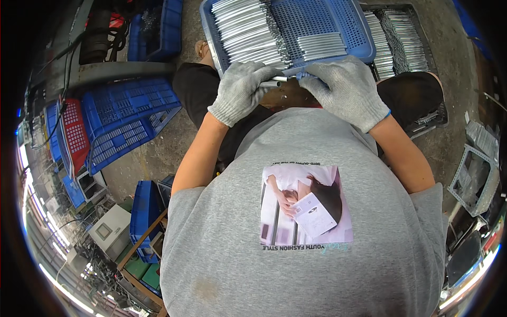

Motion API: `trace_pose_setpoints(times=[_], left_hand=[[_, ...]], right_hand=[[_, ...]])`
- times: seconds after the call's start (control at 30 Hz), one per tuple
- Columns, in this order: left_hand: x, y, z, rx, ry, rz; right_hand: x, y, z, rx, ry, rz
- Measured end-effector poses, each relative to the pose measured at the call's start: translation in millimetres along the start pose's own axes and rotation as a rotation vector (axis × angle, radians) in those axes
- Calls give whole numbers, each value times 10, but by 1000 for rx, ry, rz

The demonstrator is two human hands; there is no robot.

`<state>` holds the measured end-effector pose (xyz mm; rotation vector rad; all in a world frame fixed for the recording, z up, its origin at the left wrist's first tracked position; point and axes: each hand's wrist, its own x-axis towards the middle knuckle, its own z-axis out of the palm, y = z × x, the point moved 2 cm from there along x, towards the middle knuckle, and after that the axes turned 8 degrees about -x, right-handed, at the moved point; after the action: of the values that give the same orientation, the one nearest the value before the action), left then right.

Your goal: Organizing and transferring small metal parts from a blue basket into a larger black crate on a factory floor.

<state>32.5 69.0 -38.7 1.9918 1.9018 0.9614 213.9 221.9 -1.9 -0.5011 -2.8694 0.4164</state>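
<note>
Both my hands wear grey knit gloves and meet at the near edge of a blue perforated tray [322,24]. My left hand [240,90] is closed around a short silver metal tube [274,82], whose end pokes out to the right. My right hand [343,87] pinches the tube's other end with its fingertips. Inside the tray lie rows of similar metal tubes [243,29], a large stack on the left and a smaller bunch [322,46] on the right. I sit with the tray in front of my knees.
A dark crate [396,37] with more metal tubes sits right of the tray. Blue and red plastic crates [121,121] are stacked on the concrete floor at the left. A metal bracket frame [475,174] lies at the right. Machines and benches line the lower left.
</note>
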Motion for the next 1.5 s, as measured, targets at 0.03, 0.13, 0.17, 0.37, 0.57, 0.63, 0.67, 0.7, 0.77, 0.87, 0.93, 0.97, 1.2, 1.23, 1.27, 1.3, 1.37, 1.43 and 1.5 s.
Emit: trace_pose_setpoints(times=[0.03,0.13,0.17,0.37,0.57,0.63,0.67,0.7,0.77,0.87,0.93,0.97,1.2,1.23,1.27,1.3,1.37,1.43,1.5], left_hand=[[5,15,-3,7,-6,5],[1,41,6,42,0,-12],[2,46,9,59,3,-21],[4,115,-5,192,26,-24],[38,170,-47,221,59,42],[30,166,-39,210,55,20],[26,164,-35,204,53,9],[22,160,-31,198,50,-2],[4,147,-23,216,31,-17],[-19,122,-12,268,-24,-60],[-2,131,-21,258,-15,-46],[11,139,-28,248,-5,-33],[-37,95,7,208,45,-21],[-41,96,9,209,45,-23],[-42,99,12,205,50,-23],[-43,103,16,200,55,-22],[-48,106,20,193,66,-22],[-41,94,26,200,59,-27],[-20,65,24,218,49,-40]], right_hand=[[4,0,-2,-16,9,-12],[-11,-31,-6,-23,-47,3],[-17,-45,-8,-27,-74,11],[-17,-101,-103,37,-125,40],[30,-56,-124,11,-78,71],[19,-44,-78,10,-101,62],[13,-39,-58,10,-113,57],[9,-38,-48,9,-125,54],[5,-52,-62,30,-143,50],[6,-83,-104,90,-193,41],[31,-83,-126,83,-191,63],[46,-79,-136,75,-188,84],[53,-28,-29,47,-237,118],[57,-34,-36,48,-238,117],[62,-49,-54,81,-259,116],[67,-65,-78,114,-280,116],[75,-88,-99,180,-321,114],[55,-58,-27,198,-260,118],[37,0,86,233,-138,119]])
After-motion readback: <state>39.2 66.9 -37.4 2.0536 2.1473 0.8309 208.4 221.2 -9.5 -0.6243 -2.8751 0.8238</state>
